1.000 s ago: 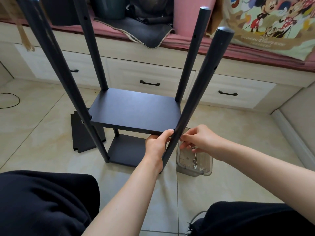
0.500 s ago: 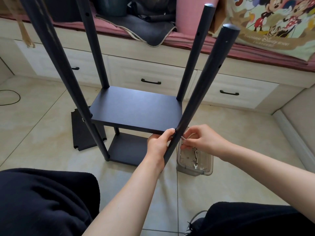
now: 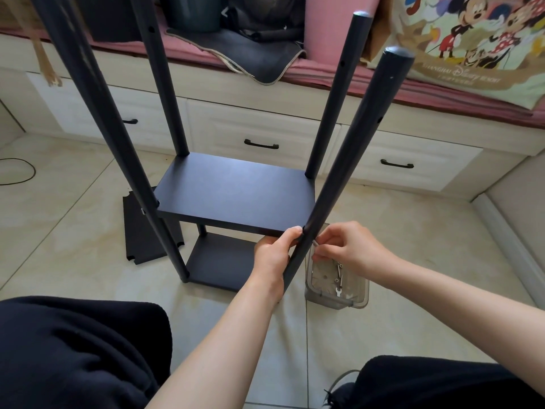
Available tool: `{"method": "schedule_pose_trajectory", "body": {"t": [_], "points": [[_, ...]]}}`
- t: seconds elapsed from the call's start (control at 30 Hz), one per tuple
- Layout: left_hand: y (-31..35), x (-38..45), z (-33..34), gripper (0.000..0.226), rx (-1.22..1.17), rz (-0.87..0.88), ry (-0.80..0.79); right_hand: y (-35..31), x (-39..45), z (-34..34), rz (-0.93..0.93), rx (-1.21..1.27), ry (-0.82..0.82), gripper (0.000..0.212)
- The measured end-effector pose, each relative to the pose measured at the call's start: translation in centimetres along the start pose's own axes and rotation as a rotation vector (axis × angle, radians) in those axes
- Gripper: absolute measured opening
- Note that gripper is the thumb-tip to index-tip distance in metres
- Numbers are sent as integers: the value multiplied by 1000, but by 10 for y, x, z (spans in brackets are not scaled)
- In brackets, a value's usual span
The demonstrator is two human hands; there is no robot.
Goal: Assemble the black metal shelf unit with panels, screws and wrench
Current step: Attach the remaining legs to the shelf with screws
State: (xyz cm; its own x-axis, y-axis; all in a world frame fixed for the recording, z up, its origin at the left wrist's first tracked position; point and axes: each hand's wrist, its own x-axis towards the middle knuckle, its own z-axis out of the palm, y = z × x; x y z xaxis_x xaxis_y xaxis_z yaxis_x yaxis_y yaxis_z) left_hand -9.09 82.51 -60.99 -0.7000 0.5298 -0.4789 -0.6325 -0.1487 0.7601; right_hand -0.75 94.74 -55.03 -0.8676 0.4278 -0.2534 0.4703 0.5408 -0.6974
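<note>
Nearest me, my dark-clad knees (image 3: 73,349) fill the bottom of the view, both forearms reaching forward to the near-right post (image 3: 351,160) of the black shelf unit (image 3: 233,193); that post is my landmark. My left hand (image 3: 272,255) sits just left of the post, fingers curled round the front-right corner of the upper panel (image 3: 236,190), thumb tip against the post; my right hand (image 3: 345,250) sits just right of the post at the same height, fingertips pinched on something small and silvery at the post's side, too small to name. Below my right hand, right of the post's foot, a clear plastic box (image 3: 336,286) stands on the floor tiles (image 3: 413,249) with screws (image 3: 339,270) and a small wrench (image 3: 338,291) inside. Left of the post and lower, the bottom panel (image 3: 221,261) is near the floor; further left, past the near-left post (image 3: 97,119), a loose panel (image 3: 147,231) lies flat on the tiles. Beyond the post, two rear posts rise from the upper panel; behind them white drawers (image 3: 259,137) with dark handles, then a pink cushion (image 3: 324,75), a dark mat (image 3: 250,57) draped over its edge, and a cartoon-print bag (image 3: 472,39) to the post's far right.
</note>
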Motion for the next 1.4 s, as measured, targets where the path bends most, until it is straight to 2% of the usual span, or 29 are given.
{"method": "schedule_pose_trajectory", "body": {"t": [0.5,0.73,0.83,0.97,1.13,1.4], "points": [[-3,3,0,28,42,26,-1,2,3,5,11,-94,86,17],[-6,4,1,27,52,8,16,-3,-2,10,-87,-241,157,11],[-6,6,1,26,50,10,13,-1,-1,10,-96,-256,134,11],[-7,7,1,27,57,15,24,4,1,11,-155,-369,74,25],[-9,7,0,26,61,31,27,5,-1,9,-211,-363,90,23],[-9,9,-1,26,60,29,12,3,-3,13,-133,-393,66,30]]}}
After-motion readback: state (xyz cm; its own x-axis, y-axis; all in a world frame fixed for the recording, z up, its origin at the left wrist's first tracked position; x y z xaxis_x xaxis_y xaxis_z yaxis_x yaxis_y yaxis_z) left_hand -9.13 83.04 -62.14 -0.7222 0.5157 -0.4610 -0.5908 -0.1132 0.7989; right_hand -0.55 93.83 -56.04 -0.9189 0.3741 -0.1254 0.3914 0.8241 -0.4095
